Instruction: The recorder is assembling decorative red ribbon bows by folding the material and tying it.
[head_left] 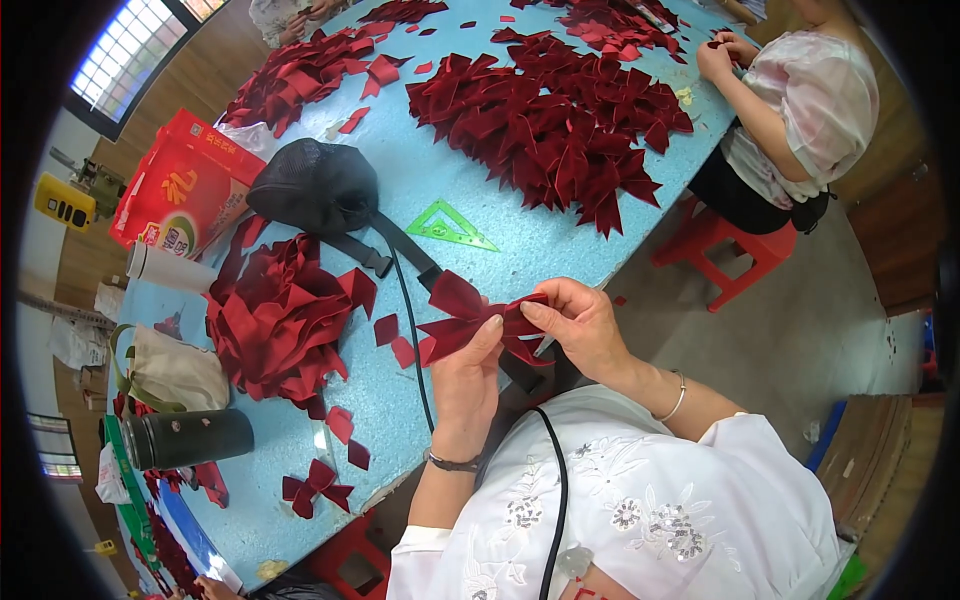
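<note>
Between my two hands, over the near edge of the table, is a dark red velvet bow (458,312) with pointed tails. My left hand (468,385) grips it from below, thumb pressed at its middle. With thumb and forefinger, my right hand (583,328) pinches the bow's right loop. To the left lies a heap of dark red velvet pieces (275,325). A finished-looking small bow (317,489) rests at the table's near left edge. Farther back spreads a large pile of red bows (550,125).
A green set square (450,226), a black cap (315,185) with straps and a cable lie on the blue table (385,440). Left stand a red bag (185,180), a white cup (168,268) and a dark bottle (190,438). Another person (800,110) sits by a red stool (725,250).
</note>
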